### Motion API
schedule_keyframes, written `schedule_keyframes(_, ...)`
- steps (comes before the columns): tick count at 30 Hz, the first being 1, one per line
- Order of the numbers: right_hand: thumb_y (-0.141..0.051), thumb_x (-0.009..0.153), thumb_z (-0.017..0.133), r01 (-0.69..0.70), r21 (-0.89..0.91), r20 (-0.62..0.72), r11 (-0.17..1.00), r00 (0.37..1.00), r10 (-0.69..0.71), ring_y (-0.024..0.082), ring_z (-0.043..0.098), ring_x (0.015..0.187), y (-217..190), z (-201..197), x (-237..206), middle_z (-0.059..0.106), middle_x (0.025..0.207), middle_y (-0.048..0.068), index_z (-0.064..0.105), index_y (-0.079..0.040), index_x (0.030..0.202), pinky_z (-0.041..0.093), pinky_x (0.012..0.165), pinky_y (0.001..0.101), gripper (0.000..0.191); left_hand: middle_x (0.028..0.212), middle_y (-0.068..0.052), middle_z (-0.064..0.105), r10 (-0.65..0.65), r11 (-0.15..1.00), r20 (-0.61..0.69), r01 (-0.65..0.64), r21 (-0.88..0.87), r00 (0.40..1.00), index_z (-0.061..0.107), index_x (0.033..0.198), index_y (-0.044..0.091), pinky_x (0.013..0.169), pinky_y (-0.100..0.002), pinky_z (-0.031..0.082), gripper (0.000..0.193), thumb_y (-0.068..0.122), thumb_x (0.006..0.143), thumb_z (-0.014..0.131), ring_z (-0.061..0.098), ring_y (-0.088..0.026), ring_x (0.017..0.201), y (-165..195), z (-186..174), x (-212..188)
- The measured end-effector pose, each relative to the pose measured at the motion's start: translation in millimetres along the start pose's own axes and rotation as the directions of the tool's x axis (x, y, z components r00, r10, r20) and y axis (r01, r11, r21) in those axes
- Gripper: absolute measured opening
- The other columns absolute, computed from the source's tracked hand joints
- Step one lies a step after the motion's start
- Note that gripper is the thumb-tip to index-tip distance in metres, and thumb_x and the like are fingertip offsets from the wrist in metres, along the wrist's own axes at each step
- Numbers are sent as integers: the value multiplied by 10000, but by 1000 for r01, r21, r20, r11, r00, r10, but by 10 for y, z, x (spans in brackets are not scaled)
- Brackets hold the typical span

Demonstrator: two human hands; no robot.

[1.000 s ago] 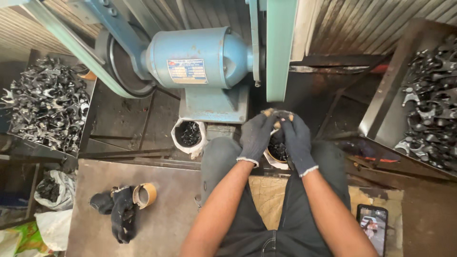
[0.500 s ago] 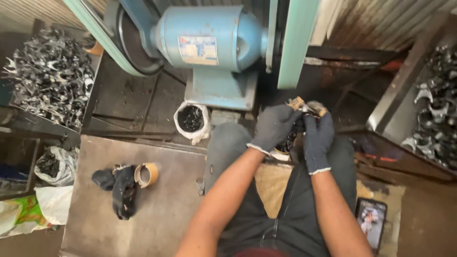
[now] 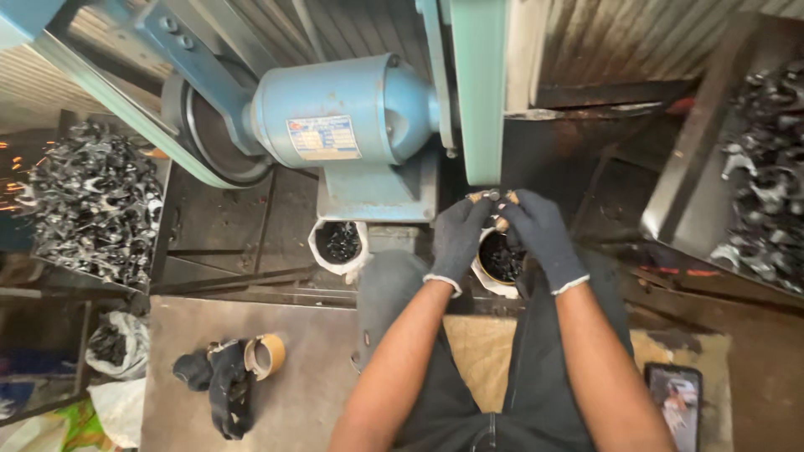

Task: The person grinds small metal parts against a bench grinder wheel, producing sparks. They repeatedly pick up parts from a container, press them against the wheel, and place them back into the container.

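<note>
The small metal piece point(image 3: 492, 197) now sits higher and nearer the foot of the green belt guard point(image 3: 479, 92) than half a second ago, when both hands were lower and further to the right, over the lap. It is pinched between the fingertips of both gloved hands: the left hand point(image 3: 459, 237) grips it from the left, the right hand point(image 3: 540, 233) from the right, both clenched on it. Directly beneath them a white container point(image 3: 496, 269) of dark bits rests between the knees. A second white cup point(image 3: 338, 245) stands to the left, below the blue motor point(image 3: 347, 117). Heaps of shiny metal parts point(image 3: 92, 201) fill the far left tray, more parts point(image 3: 766, 184) the right bin. A tape roll point(image 3: 265, 355), dark cloth point(image 3: 222, 385) and a phone point(image 3: 672, 403) lie near.
</note>
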State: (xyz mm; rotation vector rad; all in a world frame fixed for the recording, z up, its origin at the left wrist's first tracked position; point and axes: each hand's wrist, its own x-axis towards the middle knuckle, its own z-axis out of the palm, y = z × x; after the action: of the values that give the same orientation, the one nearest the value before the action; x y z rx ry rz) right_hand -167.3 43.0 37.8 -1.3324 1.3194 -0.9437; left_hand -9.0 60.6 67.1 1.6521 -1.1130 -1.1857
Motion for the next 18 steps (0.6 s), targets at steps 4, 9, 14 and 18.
schedule_keyframes(4, -173, 961, 650, -258, 144, 117, 955, 963, 243, 187, 511, 576, -2, 113, 271, 613, 714, 82, 694, 18, 984, 389, 535, 374, 197, 892, -124, 752, -19, 976, -68, 4, -217, 998, 748, 1069, -5, 726, -339, 513, 381, 339, 959, 626, 662, -124, 775, -80, 5, 103)
schedule_keyframes(9, -160, 958, 657, 36, 114, -91, 993, 996, -26, 66, 599, 746, 267, 390, 165, 689, 837, 10, 687, 6, 1043, 480, 656, 268, 188, 753, -178, 727, -66, 991, -126, 80, 109, 990, 729, 939, -25, 663, -386, 514, 387, 342, 968, 609, 699, -245, 698, -136, -23, 154)
schedule_keyframes(14, -173, 1037, 655, -135, 160, -181, 978, 970, 163, 122, 521, 732, 503, 374, 44, 604, 800, 83, 636, 52, 955, 424, 638, 345, 241, 862, -217, 718, 91, 971, -94, -68, 228, 991, 741, 939, 13, 727, -435, 520, 377, 343, 982, 565, 714, -374, 818, -155, 161, 186)
schedule_keyframes(18, -186, 1013, 624, 31, 119, -217, 992, 976, -5, 136, 575, 782, 453, 260, 91, 649, 861, 87, 643, 5, 992, 476, 704, 351, 193, 861, -222, 721, 90, 972, -92, -67, 224, 992, 741, 918, 5, 715, -460, 515, 398, 369, 962, 585, 714, -380, 807, -49, 236, 213)
